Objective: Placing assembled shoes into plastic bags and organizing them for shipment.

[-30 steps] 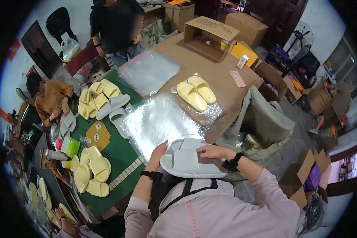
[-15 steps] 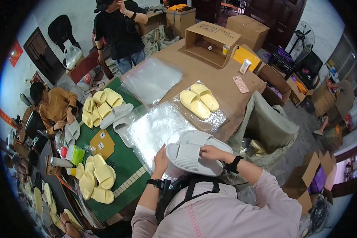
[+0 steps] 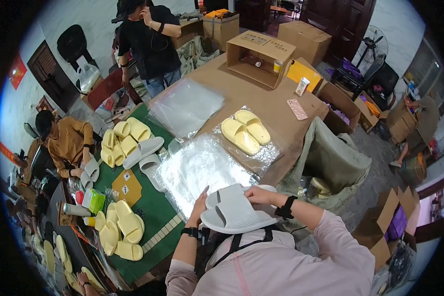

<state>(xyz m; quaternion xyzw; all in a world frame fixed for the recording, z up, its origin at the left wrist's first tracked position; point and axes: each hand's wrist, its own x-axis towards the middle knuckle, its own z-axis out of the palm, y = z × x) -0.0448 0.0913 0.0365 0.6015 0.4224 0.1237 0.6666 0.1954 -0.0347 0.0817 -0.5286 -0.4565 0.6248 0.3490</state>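
A pair of light grey slippers (image 3: 236, 211) is between my hands at the table's near edge, one partly over the other and tilted. My right hand (image 3: 259, 196) grips the pair from the right, its fingers closed at the strap. At the slippers' left end, my left hand (image 3: 199, 206) holds their edge; part of its grip is hidden. Beyond them lies a shiny stack of clear plastic bags (image 3: 200, 163). Farther off, a pair of pale yellow slippers (image 3: 245, 132) rests on a clear bag.
Yellow slippers (image 3: 128, 223) and more grey slippers (image 3: 144, 152) lie on the green mat (image 3: 158, 224) at left. Another bag stack (image 3: 185, 106), a phone (image 3: 297, 109) and a cardboard box (image 3: 254, 64) are farther back. A draped cloth (image 3: 333, 148) hangs at right. Two co-workers (image 3: 150, 44) (image 3: 69, 140) are at left.
The grey slippers have turned and come nearer to my body, and their near sole edge now tilts toward me. Both hands have stayed on them. The seated co-worker's hands have shifted toward a grey slipper.
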